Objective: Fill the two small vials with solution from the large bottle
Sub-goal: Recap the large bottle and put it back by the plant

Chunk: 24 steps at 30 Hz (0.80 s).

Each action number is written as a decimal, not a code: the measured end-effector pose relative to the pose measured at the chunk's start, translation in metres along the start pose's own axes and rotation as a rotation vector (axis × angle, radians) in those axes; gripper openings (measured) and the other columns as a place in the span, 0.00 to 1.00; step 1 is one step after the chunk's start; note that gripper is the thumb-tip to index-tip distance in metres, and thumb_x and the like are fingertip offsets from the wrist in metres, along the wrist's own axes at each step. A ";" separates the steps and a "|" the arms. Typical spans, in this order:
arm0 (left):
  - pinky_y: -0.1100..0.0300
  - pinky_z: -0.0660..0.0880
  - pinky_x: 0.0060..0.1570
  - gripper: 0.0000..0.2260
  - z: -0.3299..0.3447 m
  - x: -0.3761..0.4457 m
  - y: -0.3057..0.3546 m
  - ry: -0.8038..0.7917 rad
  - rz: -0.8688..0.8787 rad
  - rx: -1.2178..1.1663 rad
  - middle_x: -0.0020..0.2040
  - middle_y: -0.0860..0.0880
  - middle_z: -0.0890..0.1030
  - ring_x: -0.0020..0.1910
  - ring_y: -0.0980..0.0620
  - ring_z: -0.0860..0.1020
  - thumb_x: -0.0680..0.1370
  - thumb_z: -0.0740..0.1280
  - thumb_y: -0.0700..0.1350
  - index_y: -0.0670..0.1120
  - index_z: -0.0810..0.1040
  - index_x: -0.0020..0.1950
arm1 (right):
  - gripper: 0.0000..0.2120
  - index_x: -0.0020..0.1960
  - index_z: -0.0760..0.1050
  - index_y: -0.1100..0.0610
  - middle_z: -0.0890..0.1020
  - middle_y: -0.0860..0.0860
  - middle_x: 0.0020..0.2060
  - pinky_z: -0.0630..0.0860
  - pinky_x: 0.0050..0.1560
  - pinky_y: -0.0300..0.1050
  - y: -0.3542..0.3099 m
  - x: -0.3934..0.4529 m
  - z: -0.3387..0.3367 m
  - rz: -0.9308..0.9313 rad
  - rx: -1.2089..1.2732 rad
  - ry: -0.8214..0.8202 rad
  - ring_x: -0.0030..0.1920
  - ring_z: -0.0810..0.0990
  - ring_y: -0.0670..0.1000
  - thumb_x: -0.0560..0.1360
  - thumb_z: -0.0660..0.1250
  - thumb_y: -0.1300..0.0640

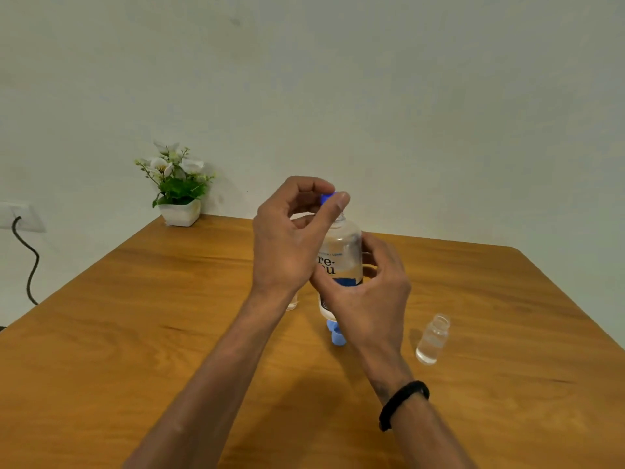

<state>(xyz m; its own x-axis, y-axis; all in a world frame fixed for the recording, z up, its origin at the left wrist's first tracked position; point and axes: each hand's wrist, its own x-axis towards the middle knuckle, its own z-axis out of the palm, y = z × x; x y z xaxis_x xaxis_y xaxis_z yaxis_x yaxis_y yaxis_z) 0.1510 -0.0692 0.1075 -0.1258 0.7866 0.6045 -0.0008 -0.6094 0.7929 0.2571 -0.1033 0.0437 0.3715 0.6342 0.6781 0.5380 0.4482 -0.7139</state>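
The large clear bottle (342, 262) with a white and blue label stands upright at the middle of the wooden table (135, 316). My right hand (368, 296) grips its body. My left hand (287, 238) pinches the blue cap (327, 198) at the bottle's top between thumb and fingers. One small open vial (433, 338) holding clear liquid stands to the right of my right wrist. A second small vial (292, 302) is mostly hidden behind my left wrist. Small blue caps (336, 333) lie on the table just in front of the bottle.
A white pot with white flowers (177, 187) stands at the table's far left corner by the wall. A dark cable (28, 262) hangs from a wall socket at the left. A black band circles my right wrist.
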 end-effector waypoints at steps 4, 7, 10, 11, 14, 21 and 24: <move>0.52 0.84 0.52 0.08 -0.005 -0.005 -0.004 -0.044 0.026 0.061 0.50 0.53 0.86 0.53 0.52 0.85 0.79 0.75 0.47 0.46 0.83 0.56 | 0.30 0.64 0.77 0.45 0.80 0.41 0.54 0.80 0.52 0.35 0.002 0.000 0.000 -0.007 -0.003 -0.013 0.56 0.80 0.41 0.67 0.83 0.40; 0.48 0.83 0.55 0.06 -0.010 -0.007 -0.007 -0.081 0.016 0.037 0.51 0.52 0.86 0.55 0.51 0.85 0.81 0.73 0.45 0.46 0.82 0.56 | 0.29 0.64 0.79 0.47 0.80 0.41 0.54 0.82 0.52 0.40 0.002 0.000 -0.001 -0.003 0.007 -0.023 0.55 0.81 0.43 0.67 0.82 0.38; 0.51 0.82 0.60 0.06 -0.015 -0.008 -0.008 -0.155 -0.036 -0.081 0.56 0.49 0.87 0.61 0.51 0.84 0.83 0.69 0.43 0.44 0.80 0.59 | 0.30 0.64 0.79 0.48 0.80 0.41 0.53 0.84 0.51 0.45 0.001 0.000 -0.002 -0.007 0.008 -0.023 0.54 0.82 0.44 0.67 0.80 0.37; 0.53 0.81 0.61 0.07 -0.016 -0.008 -0.007 -0.180 -0.049 -0.121 0.58 0.48 0.87 0.62 0.51 0.84 0.84 0.67 0.43 0.43 0.79 0.60 | 0.30 0.64 0.79 0.48 0.80 0.42 0.53 0.84 0.50 0.46 0.000 0.000 -0.002 -0.009 0.013 -0.022 0.53 0.82 0.44 0.67 0.80 0.37; 0.56 0.81 0.58 0.09 -0.015 -0.012 -0.002 -0.219 -0.030 -0.120 0.60 0.48 0.86 0.64 0.51 0.83 0.85 0.65 0.44 0.43 0.76 0.64 | 0.29 0.63 0.80 0.48 0.81 0.42 0.52 0.83 0.49 0.43 -0.004 0.001 -0.003 -0.010 0.027 -0.022 0.53 0.82 0.44 0.67 0.80 0.37; 0.47 0.86 0.51 0.36 -0.013 -0.021 0.000 -0.433 -0.045 -0.040 0.57 0.48 0.84 0.51 0.46 0.87 0.74 0.79 0.44 0.57 0.62 0.74 | 0.26 0.62 0.82 0.52 0.85 0.45 0.51 0.83 0.49 0.45 -0.002 0.004 -0.007 0.011 0.094 -0.026 0.53 0.83 0.46 0.64 0.79 0.58; 0.44 0.86 0.51 0.35 -0.014 -0.019 -0.001 -0.427 -0.054 -0.041 0.56 0.48 0.85 0.51 0.46 0.87 0.75 0.79 0.41 0.56 0.64 0.74 | 0.25 0.63 0.83 0.52 0.85 0.44 0.51 0.82 0.50 0.43 -0.002 0.003 -0.006 -0.002 0.085 -0.011 0.53 0.83 0.46 0.66 0.79 0.54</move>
<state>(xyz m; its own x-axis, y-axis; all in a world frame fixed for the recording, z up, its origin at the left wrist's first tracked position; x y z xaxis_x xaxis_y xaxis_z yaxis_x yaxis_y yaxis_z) 0.1396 -0.0848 0.0943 0.2971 0.7825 0.5472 -0.0371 -0.5632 0.8255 0.2613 -0.1064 0.0484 0.3619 0.6397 0.6781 0.4722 0.5014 -0.7250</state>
